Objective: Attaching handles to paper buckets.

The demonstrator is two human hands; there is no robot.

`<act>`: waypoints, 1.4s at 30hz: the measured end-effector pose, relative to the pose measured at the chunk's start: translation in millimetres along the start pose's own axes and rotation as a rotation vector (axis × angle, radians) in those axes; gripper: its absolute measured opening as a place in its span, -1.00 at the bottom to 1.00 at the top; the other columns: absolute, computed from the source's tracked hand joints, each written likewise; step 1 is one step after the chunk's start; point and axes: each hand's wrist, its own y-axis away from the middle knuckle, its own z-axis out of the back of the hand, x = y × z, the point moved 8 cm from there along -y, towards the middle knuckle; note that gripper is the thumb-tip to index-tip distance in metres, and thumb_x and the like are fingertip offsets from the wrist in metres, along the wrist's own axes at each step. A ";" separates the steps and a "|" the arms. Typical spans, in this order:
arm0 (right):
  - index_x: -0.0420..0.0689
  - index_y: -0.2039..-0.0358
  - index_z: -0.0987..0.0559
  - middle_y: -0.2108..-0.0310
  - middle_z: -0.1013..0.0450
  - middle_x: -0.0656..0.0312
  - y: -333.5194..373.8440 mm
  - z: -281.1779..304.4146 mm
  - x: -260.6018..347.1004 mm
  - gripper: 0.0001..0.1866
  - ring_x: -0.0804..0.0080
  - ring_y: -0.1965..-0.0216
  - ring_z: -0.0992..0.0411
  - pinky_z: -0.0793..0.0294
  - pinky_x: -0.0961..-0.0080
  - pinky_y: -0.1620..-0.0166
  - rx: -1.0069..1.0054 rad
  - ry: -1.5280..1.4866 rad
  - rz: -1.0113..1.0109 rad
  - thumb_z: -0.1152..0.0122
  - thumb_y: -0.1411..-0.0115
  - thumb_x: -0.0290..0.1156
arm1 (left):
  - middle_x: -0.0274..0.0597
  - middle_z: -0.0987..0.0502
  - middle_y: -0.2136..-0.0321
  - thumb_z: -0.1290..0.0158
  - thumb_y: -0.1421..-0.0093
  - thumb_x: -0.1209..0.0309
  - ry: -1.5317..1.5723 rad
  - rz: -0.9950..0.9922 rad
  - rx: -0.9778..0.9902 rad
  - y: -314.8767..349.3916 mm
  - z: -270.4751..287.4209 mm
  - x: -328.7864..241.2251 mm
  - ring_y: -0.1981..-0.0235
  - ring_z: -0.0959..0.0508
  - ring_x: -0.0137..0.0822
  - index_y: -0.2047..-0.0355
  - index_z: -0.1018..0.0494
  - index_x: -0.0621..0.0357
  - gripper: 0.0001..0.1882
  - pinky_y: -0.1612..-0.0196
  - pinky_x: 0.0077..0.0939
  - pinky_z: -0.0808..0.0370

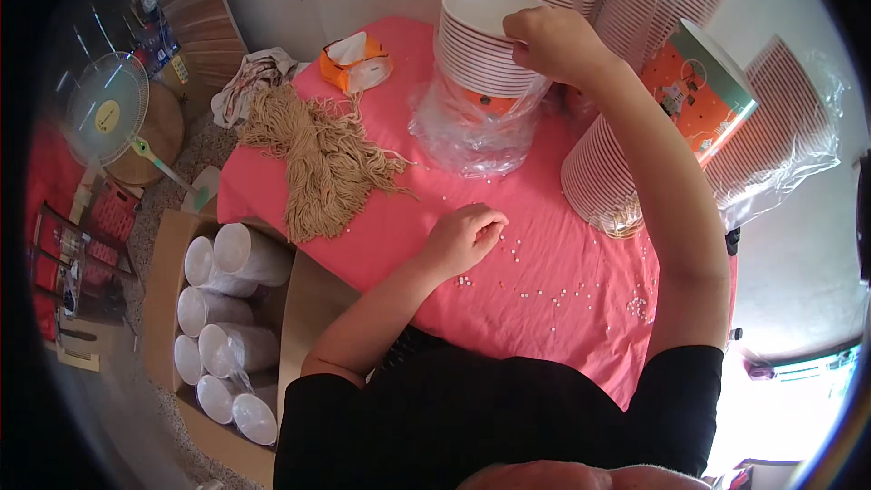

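At the far middle of the table, a stack of white-lined paper buckets (485, 59) stands in a clear plastic bag (481, 141) pushed down around its lower part. My right hand (558, 41) reaches across and pinches the rim of the top bucket, fingers inside the rim. Closer to me, my left hand (467, 238) rests over the pink cloth with its fingers curled; whether it holds anything is hidden. Small white beads (572, 293) are scattered on the cloth beside it. To the right, a decorated orange and green bucket (703, 95) lies tilted against other stacks.
Beige strings (331, 163) are heaped on the table's left, near an orange tissue pack (356, 62). More wrapped bucket stacks (771, 136) crowd the right side. An open cardboard box (172, 308) holding wrapped white stacks sits at the lower left. A fan (107, 113) stands beyond it.
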 end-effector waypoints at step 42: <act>-0.22 0.33 -0.51 0.43 -0.47 0.11 201.7 122.5 48.9 -0.82 0.16 0.41 -0.49 -0.47 0.36 0.36 -0.483 -0.509 -0.214 -0.24 -0.01 -0.66 | -0.14 -0.49 0.06 -0.03 -0.21 0.45 0.892 0.242 0.021 -102.2 -7.2 86.7 0.02 -0.48 -0.35 -0.07 -0.35 0.28 -0.59 -0.03 -0.47 -0.41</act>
